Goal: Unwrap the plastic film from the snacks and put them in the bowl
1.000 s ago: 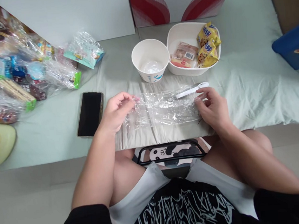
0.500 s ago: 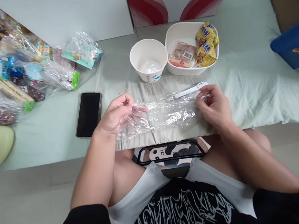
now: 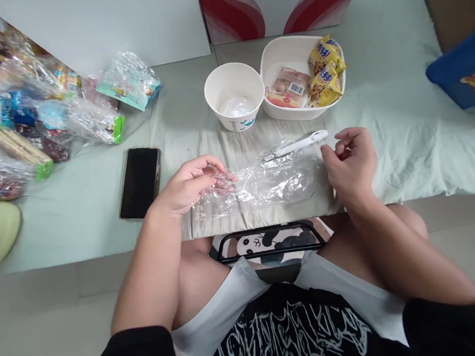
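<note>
A clear plastic bag (image 3: 278, 182) lies crumpled and flattened on the cloth in front of me. My left hand (image 3: 198, 184) has its near end pinched, with film over the fingertips. My right hand (image 3: 351, 158) is just off the bag's right end, fingers loosely curled with a gap between thumb and forefinger, nothing visible in it. Along the bag's upper edge rests a slim white tool (image 3: 301, 143), its kind unclear; its left part overlaps the film. Behind the bag stands a white paper cup (image 3: 237, 123) with some clear plastic inside.
Right of the cup, a white bowl (image 3: 294, 112) holds yellow snack packets (image 3: 324, 87) and a reddish pack (image 3: 290, 87). A phone (image 3: 139, 183) lies to the left, near a pile of wrapped snacks (image 3: 42, 118). Boxes (image 3: 280, 6) stand behind; a blue container (image 3: 462, 69) is far right.
My right hand has let go of the bag's right end and moved slightly right. The bag has slackened, and my left hand has shifted a little to the right.
</note>
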A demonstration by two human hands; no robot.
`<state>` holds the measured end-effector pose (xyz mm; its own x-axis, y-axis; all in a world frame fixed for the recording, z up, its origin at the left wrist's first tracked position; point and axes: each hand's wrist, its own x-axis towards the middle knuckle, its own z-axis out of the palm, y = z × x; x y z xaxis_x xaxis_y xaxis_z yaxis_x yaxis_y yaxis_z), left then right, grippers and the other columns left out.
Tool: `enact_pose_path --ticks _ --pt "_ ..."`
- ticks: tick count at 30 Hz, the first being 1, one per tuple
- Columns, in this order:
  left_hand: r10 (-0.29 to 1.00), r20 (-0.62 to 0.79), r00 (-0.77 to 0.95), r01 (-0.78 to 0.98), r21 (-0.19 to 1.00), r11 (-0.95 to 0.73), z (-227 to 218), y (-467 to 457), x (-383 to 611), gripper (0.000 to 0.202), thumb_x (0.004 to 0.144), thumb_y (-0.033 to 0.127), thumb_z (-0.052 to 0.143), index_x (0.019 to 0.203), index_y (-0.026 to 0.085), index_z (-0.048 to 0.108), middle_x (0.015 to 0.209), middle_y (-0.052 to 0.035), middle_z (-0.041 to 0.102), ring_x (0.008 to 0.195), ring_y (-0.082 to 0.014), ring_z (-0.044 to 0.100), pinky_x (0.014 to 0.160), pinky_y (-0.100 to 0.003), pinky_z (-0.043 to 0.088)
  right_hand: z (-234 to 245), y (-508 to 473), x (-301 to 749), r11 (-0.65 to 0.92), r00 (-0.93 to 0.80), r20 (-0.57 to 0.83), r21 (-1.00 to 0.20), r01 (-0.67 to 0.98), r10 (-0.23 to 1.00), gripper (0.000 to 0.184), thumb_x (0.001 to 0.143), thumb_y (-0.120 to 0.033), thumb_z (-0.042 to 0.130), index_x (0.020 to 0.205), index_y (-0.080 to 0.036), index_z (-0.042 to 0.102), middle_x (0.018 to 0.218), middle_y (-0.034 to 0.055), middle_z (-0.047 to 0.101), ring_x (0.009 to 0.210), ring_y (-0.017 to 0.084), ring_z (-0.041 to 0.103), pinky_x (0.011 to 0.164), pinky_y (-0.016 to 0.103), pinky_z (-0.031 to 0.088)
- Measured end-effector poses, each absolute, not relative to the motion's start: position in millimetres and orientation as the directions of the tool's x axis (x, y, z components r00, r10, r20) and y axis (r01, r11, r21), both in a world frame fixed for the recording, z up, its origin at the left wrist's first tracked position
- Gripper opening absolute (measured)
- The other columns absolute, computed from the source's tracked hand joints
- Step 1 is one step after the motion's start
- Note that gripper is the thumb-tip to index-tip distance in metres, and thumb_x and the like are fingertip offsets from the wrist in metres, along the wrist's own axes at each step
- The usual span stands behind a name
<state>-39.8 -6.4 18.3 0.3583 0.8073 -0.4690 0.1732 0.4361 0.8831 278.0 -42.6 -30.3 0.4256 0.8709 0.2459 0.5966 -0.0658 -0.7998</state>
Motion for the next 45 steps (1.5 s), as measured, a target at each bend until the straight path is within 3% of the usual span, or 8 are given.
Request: enact_pose_path --ticks 5,12,19,25,30,34,41,45 --pt "0.827 -0.468 0.311 0.169 0.884 0.436 9.6 -5.5 -37.9 0.013 0.070 0.016 0.063 0.082 0.019 0.063 0.097 -0.0064 0.079 0.076 -0.0188 0.078 0.064 -0.027 0.059 -27.7 -53.1 269.2 0.135 0.185 0.329 -0.745 0.653 0.926 0.011 0.087 -0.027 0.065 0.090 -0.027 0.055 0.078 0.0014 0.066 0.086 0.023 0.073 0.080 0.041 0.060" --pt "0.874 -0.436 0.213 0.199 0.895 0.399 15.4 -1.8 -43.2 0.011 0.067 0.015 0.064 0.078 0.018 0.064 0.101 -0.0060 0.078 0.075 -0.0161 0.075 0.066 -0.026 0.057 -41.9 -54.9 261.5 0.485 -0.278 0.441 -0.478 0.732 0.854 0.007 0.090 -0.024 0.060 0.093 -0.028 0.065 0.092 0.0045 0.077 0.099 0.027 0.075 0.088 0.046 0.058" --pt "0.907 -0.417 0.062 0.392 0.846 0.362 12.7 2.1 -55.8 0.009 0.071 0.014 0.061 0.077 0.019 0.063 0.089 -0.0043 0.074 0.067 -0.0135 0.068 0.060 -0.024 0.052 -45.3 -51.8 256.7 0.511 -0.404 0.326 -0.391 0.765 0.855 0.028 0.097 -0.023 0.055 0.121 -0.023 0.070 0.142 0.0101 0.068 0.138 0.032 0.059 0.110 0.052 0.050" --pt "0.938 -0.332 0.096 0.676 0.714 0.184 5.2 2.2 -57.5 0.016 0.075 0.014 0.052 0.083 0.021 0.064 0.062 0.0023 0.062 0.054 -0.0131 0.056 0.053 -0.024 0.043 -43.7 -54.3 255.0 0.489 -0.417 0.275 -0.293 0.822 0.866 0.032 0.100 -0.028 0.052 0.124 -0.021 0.073 0.146 0.0099 0.065 0.143 0.035 0.054 0.114 0.054 0.044" --pt "0.977 -0.179 0.115 0.739 0.673 0.036 2.4 3.2 -63.3 0.024 0.077 0.013 0.051 0.092 0.021 0.067 0.061 0.0043 0.058 0.054 -0.0119 0.051 0.057 -0.024 0.040 -43.4 -53.7 254.5 0.487 -0.423 0.256 -0.291 0.824 0.869 0.033 0.101 -0.031 0.052 0.125 -0.022 0.073 0.147 0.0092 0.065 0.143 0.036 0.053 0.113 0.054 0.043" --pt "0.986 -0.124 0.110 0.600 0.799 0.033 0.3 2.8 -65.0 0.016 0.077 0.014 0.054 0.085 0.020 0.066 0.073 0.0011 0.067 0.053 -0.0090 0.047 0.052 -0.023 0.035 -44.4 -52.8 257.2 0.510 -0.429 0.291 -0.319 0.799 0.855 0.032 0.099 -0.032 0.055 0.125 -0.022 0.071 0.145 0.0111 0.065 0.141 0.038 0.054 0.110 0.055 0.044" --pt "0.917 -0.238 0.320 0.295 0.945 0.143 9.8 -2.3 -58.4 0.003 0.074 0.017 0.064 0.071 0.018 0.065 0.084 -0.0052 0.075 0.048 -0.0056 0.045 0.045 -0.022 0.032 -35.3 -58.9 263.4 0.586 -0.369 0.479 -0.464 0.664 0.797 0.039 0.093 -0.035 0.063 0.130 -0.025 0.060 0.135 0.0128 0.066 0.132 0.035 0.060 0.108 0.054 0.048" --pt "0.848 -0.295 0.440 0.245 0.948 0.202 10.1 -2.4 -52.9 0.007 0.071 0.014 0.063 0.076 0.018 0.067 0.084 -0.0046 0.075 0.046 -0.0037 0.042 0.042 -0.020 0.030 -14.5 -57.8 248.9 0.643 -0.495 0.412 -0.533 0.550 0.765 0.050 0.092 -0.045 0.067 0.135 -0.022 0.055 0.135 0.0152 0.067 0.136 0.035 0.058 0.111 0.055 0.049"
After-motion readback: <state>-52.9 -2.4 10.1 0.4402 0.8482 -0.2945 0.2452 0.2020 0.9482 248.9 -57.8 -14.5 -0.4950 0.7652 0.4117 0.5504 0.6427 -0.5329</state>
